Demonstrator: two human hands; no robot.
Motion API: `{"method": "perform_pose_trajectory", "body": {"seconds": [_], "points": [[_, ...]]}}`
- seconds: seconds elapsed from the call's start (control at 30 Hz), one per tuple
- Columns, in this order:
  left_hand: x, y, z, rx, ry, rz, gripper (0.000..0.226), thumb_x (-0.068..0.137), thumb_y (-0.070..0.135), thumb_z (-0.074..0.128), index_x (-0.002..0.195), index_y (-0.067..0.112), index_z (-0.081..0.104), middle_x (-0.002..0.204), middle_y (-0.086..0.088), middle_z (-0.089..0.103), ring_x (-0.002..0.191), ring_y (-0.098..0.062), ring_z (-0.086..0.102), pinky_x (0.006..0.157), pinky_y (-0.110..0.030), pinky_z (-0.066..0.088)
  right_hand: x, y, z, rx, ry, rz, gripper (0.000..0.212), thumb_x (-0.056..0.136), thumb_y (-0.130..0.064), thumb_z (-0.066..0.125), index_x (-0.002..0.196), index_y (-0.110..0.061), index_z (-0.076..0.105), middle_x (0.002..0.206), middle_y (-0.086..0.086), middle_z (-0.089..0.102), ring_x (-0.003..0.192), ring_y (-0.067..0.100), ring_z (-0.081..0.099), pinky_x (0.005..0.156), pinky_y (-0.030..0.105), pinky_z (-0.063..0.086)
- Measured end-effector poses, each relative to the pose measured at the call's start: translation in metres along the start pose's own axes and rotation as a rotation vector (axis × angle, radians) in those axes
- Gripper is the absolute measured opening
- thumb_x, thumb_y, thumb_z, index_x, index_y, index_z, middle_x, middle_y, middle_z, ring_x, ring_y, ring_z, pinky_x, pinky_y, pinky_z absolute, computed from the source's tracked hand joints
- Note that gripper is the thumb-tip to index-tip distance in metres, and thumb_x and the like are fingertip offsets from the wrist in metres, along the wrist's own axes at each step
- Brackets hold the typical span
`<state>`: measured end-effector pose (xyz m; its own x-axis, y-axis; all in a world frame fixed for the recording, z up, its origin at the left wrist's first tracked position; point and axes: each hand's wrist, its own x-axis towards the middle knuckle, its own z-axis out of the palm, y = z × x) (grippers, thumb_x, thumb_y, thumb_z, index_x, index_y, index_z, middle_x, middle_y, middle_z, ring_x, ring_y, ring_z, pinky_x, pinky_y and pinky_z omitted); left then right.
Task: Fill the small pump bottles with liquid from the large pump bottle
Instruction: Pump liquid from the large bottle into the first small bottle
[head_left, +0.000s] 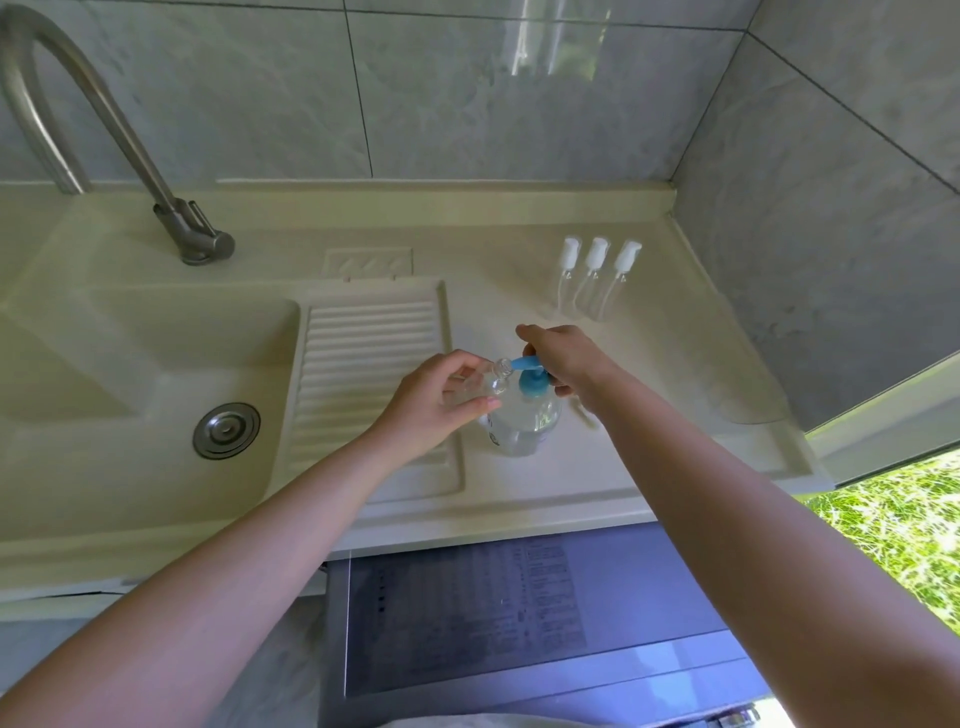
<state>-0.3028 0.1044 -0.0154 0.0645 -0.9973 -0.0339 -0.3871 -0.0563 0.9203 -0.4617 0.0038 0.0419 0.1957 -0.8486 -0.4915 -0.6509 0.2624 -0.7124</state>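
Centrally in frame: large pump bottle (524, 421), clear with blue pump head (532, 382), stands on the cream desk (649, 415) just right of the ribbed drainboard (363, 374). Right hand (563, 358) rests on the pump head, fingers curled round it. Left hand (436, 405) pinches a small uncapped clear bottle (493, 382), apparently tilted, mouth at the blue spout. Three capped small pump bottles (595, 278) stand upper right, well apart. Sink basin (130, 364) at left.
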Motion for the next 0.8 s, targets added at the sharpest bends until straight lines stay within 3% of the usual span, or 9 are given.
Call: {"method": "perform_pose_trajectory", "body": {"seconds": [0.57,0.8], "points": [[-0.0028,0.0041,0.0032,-0.092,-0.049,-0.01,0.035,0.082,0.029,0.079,0.113,0.029,0.063,0.12,0.008,0.064,0.112,-0.009,0.062,0.103,-0.035,0.049,0.001,-0.0008,0.0011,-0.05,-0.015,0.023,0.029,0.095,-0.034,0.048,0.074,-0.017,0.058,0.071,0.001,0.05,0.059,0.016,0.04,0.056,0.028,0.03],[-0.004,0.0086,0.0032,-0.088,-0.094,0.014,0.033,0.089,0.026,0.072,0.114,0.042,0.058,0.123,0.008,0.064,0.113,-0.002,0.06,0.104,-0.027,0.046,-0.0006,-0.0041,0.0009,-0.044,-0.029,0.044,0.03,0.095,-0.034,0.048,0.073,-0.016,0.055,0.07,0.002,0.047,0.058,0.017,0.038,0.053,0.027,0.03]]}}
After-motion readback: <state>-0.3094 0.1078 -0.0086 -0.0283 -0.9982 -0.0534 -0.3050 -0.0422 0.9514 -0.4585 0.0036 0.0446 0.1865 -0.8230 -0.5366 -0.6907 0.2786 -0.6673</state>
